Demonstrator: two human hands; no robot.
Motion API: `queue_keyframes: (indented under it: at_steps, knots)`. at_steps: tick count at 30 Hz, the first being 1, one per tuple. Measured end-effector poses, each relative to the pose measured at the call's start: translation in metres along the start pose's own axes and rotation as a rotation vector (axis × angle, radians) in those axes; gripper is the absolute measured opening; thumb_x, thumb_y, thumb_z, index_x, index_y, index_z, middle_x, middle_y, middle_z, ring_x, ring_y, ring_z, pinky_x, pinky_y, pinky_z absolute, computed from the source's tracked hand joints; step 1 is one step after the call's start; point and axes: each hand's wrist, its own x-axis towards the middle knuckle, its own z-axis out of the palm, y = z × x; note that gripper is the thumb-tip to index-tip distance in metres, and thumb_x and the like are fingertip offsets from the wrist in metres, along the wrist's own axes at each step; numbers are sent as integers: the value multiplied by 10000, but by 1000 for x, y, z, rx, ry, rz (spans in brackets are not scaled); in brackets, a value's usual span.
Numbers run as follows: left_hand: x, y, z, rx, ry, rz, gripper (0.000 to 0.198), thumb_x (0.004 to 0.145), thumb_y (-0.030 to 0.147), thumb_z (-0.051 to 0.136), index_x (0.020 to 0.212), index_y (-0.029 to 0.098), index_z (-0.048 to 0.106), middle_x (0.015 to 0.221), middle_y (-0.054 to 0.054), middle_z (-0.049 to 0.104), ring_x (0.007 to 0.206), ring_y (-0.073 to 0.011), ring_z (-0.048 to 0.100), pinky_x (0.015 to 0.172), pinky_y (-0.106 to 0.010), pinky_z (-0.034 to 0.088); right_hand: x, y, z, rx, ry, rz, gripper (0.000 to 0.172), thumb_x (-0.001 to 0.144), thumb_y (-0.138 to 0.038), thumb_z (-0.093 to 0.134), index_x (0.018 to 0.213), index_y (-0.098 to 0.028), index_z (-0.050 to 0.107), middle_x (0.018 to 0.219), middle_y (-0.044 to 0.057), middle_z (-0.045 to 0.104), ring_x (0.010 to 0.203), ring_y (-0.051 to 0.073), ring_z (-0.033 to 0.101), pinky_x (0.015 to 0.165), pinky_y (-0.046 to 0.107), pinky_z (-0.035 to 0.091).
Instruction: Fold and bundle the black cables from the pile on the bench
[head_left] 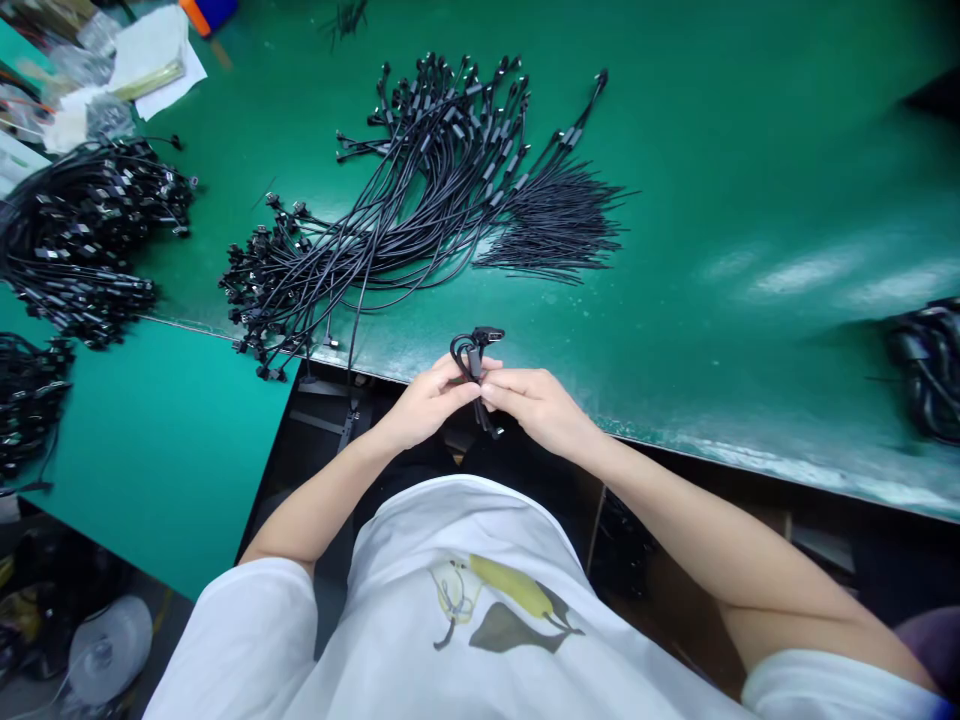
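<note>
A short black cable [474, 362], folded into a small looped bundle, is held at the table's front edge, with a connector at its top and another end hanging below. My left hand [429, 402] pinches the bundle from the left. My right hand [534, 402] has its thumb and fingertips closed at the bundle's middle; whether a thin tie lies between them is too small to tell. Just beyond my hands lies a heap of loose black cables [405, 220] with connectors at both ends. A pile of thin black ties [559, 225] lies against its right side.
The green table [720, 340] has its front edge just below my hands. More cable bundles [105, 220] lie at the left, above a lower green surface [165, 430]. A dark coiled bundle [930, 365] sits at the far right. Papers [154, 55] and plastic bags occupy the back left.
</note>
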Motion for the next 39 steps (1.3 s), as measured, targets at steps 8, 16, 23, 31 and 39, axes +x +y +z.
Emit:
queue_keyframes:
  at_steps: [8,16,23,31,39]
  knots:
    - [9,2,9,91,14,57,285,856,435,670,885,156,719,1058,-96,654,1038,-223,598,1007,-390,452,-11,2,1,0,17,108,383,891,-534,355,691,-209,387,578,-27,345,485,100,294,482,246,292]
    - [13,0,26,-149,148,0,333,784,444,746,955,160,708,1084,-85,695,1060,-224,638,970,-366,491,-19,2,14,-984,349,-157,460,1008,-367,273,1246,-99,560,1022,138,690,864,204,621,640,281,371]
    - [11,23,-9,167,43,163,545,882,494,629,1362,248,550,1316,-104,602,1186,-219,580,1031,-352,443,-19,14,0,-1190,308,-126,379,1016,-341,333,1098,-116,626,815,93,672,637,157,576,547,302,240]
    - [22,27,4,967,402,395,342,972,441,466,838,191,656,705,-25,582,726,-170,481,789,-337,406,-19,25,-14,-1326,380,-251,464,992,-203,348,1440,-174,466,868,80,633,681,174,485,585,314,244]
    - [40,5,3,985,291,337,291,987,380,439,929,193,655,1070,-103,612,1002,-223,549,929,-371,419,-26,41,-28,-1264,518,-91,366,1019,-315,337,1148,-193,657,810,71,608,712,173,454,589,308,247]
